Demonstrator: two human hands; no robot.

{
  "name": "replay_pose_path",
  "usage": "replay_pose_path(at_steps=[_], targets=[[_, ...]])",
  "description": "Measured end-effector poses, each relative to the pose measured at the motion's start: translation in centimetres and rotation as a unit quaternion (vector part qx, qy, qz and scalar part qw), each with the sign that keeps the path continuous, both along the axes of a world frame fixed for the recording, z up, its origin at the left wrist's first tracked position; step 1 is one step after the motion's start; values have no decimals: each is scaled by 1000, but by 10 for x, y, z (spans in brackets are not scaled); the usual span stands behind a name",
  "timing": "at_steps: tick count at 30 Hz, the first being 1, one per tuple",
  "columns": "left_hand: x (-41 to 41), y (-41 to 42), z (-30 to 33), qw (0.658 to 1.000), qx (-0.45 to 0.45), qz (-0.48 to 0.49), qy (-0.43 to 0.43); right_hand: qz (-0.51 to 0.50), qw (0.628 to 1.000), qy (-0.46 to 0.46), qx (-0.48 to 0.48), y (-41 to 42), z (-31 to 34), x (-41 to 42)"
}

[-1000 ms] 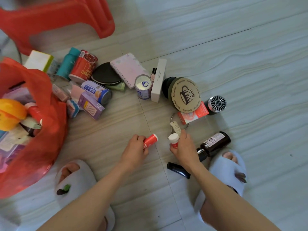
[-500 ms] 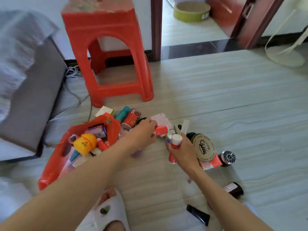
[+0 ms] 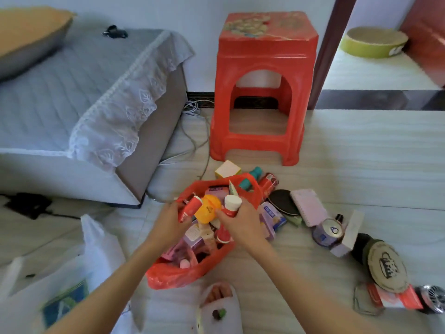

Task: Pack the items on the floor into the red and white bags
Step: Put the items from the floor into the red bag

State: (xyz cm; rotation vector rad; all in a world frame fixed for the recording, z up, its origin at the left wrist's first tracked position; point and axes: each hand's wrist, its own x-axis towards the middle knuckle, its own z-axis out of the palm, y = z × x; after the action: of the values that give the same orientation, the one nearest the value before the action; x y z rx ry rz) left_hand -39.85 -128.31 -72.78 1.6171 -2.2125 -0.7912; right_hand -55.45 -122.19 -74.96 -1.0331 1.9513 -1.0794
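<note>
**Careful, the red bag is very full**

Now, go left to right. The white bag (image 3: 79, 273) sits on the floor at your left and looks less full. Your left hand (image 3: 168, 222) pinches a small red tube (image 3: 191, 208) over the red bag (image 3: 190, 273). Your right hand (image 3: 243, 225) holds a red bottle with a white cap (image 3: 231, 206) there too. The pile is high, so they could roll off the yellow ball (image 3: 207, 210) and fall out. More things, like the round tin (image 3: 385, 267), wait on the floor at your right.
</note>
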Motion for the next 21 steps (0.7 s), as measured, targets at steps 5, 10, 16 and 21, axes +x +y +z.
replay_pose_path(at_steps=[5, 10, 16, 21], targets=[[9, -1, -60, 999, 21, 28, 13, 30, 996, 47, 68, -25, -40, 19], [7, 7, -91, 997, 12, 75, 26, 43, 992, 97, 74, -36, -58, 15], [16, 15, -111, 994, 27, 102, -5, 105, 977, 178, 61, -37, -68, 17], [9, 19, -110, 996, 2, 83, 24, 136, 954, 245, 103, -27, -70, 14]])
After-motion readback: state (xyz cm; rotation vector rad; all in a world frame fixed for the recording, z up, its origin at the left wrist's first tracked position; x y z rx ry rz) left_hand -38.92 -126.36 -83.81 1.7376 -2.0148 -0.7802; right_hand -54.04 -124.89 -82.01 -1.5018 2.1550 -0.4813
